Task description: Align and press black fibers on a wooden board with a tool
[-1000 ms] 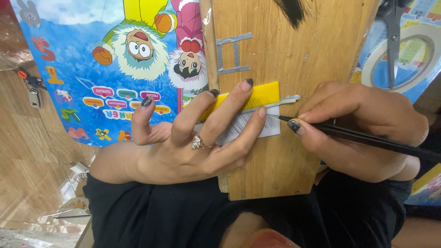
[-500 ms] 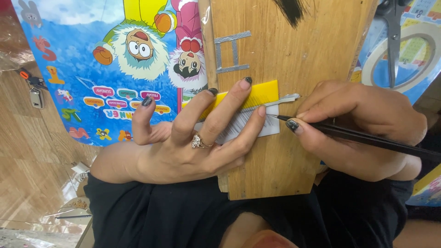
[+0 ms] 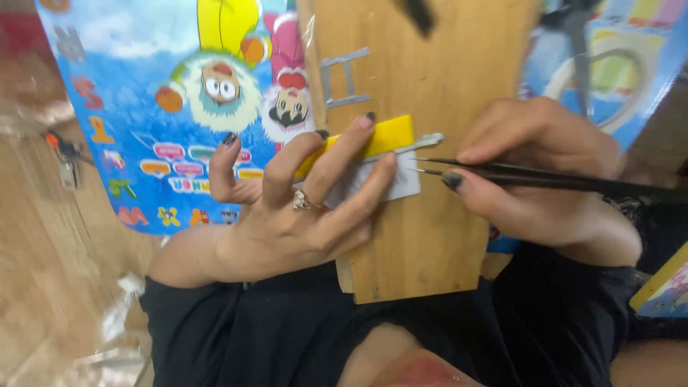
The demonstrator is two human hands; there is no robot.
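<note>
Pinning yellow strip [image 3: 387, 136] w/ left hand [image 3: 301, 208] fingers, right hand [image 3: 537, 172] gripping tweezers [image 3: 545, 175] at strip edge.

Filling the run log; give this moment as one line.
left hand: pins yellow strip, white piece on wooden board | right hand: holds black tweezers

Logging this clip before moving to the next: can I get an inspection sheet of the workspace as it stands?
Surface: wooden board lying across the lap.
Job's things: yellow strip and grey-white piece on the board; black tweezers, tips at the piece.
Clutter: colourful cartoon sheet under the board; grey letter shape on it.
Grips: left hand presses the strip and piece; right hand pinches the tweezers.
Cables: nothing seen.
Surroundings: wooden floor, blurred.
</note>
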